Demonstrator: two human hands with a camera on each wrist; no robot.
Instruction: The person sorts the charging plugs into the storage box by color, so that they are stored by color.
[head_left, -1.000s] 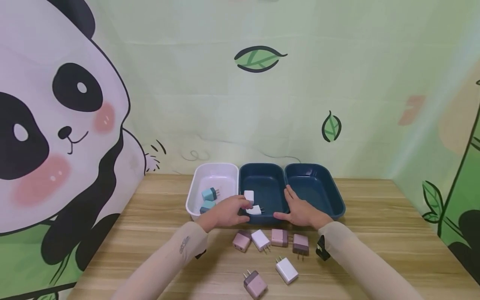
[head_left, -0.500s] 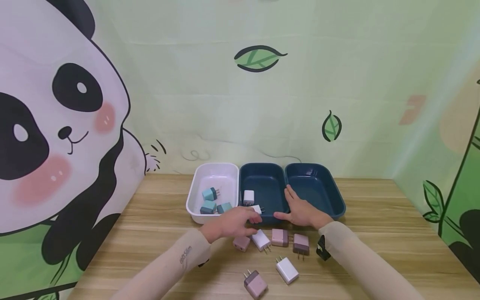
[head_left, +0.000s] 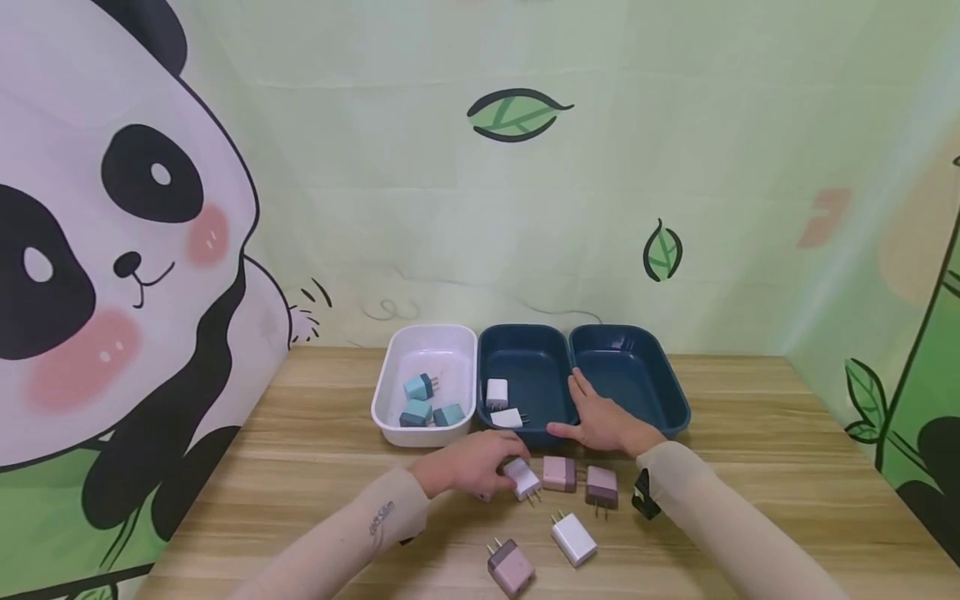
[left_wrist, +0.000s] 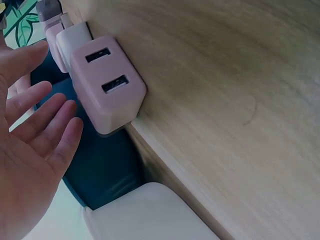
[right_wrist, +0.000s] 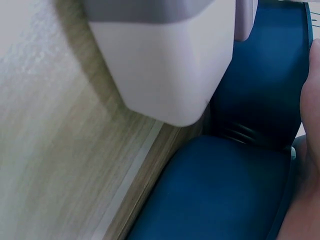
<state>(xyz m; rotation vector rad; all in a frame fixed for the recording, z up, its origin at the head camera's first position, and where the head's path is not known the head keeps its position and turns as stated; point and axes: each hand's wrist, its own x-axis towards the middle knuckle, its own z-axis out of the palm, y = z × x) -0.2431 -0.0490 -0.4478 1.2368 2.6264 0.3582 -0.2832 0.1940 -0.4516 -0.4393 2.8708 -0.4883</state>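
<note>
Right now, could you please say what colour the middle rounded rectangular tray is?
The middle rounded rectangular tray is dark blue, clearest in the head view.

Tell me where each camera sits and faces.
Head: on the head, facing forward and down at the white tray and two blue trays; left hand, right hand and sleeves show.
Left wrist: worn there, facing a pink USB charger; left hand shows.
Right wrist: worn there, facing a two-tone charger; part of right hand shows.
Shared: head and left wrist views both show the white tray.
</note>
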